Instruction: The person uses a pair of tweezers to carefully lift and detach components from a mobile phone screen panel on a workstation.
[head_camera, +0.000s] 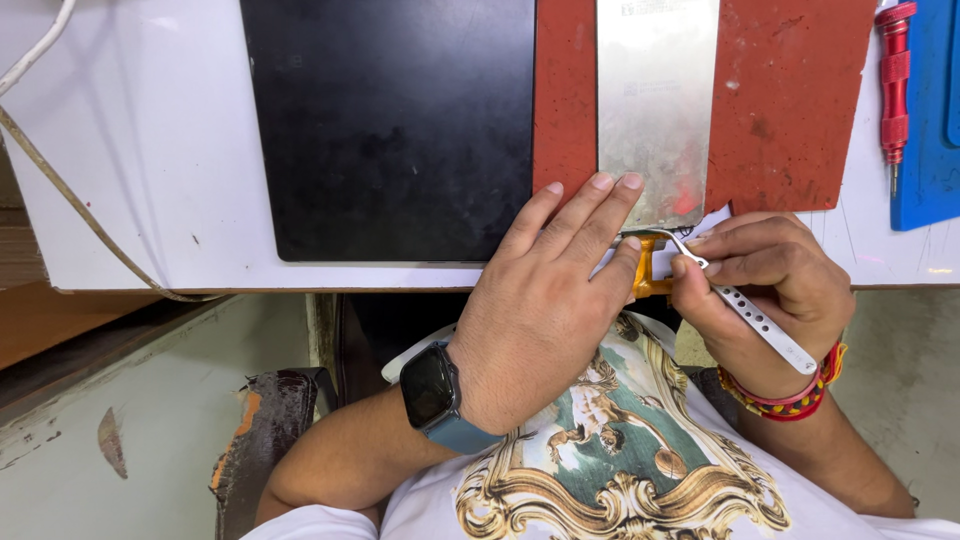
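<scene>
My left hand (545, 300) lies flat with its fingertips pressing the near end of a silvery metal panel (655, 100) that rests on a red-brown mat (790, 100). My right hand (765, 290) pinches silver tweezers (750, 310), whose tips reach toward an orange flex strip (645, 270) hanging from the panel's near edge. My left thumb touches that strip. A dark smartwatch sits on my left wrist, and red thread bands circle the right wrist.
A black mat (390, 130) covers the white table (140, 150) left of the red one. A red screwdriver (893, 90) lies beside a blue tray (935, 120) at far right. A beige cable (70, 200) runs down the left side.
</scene>
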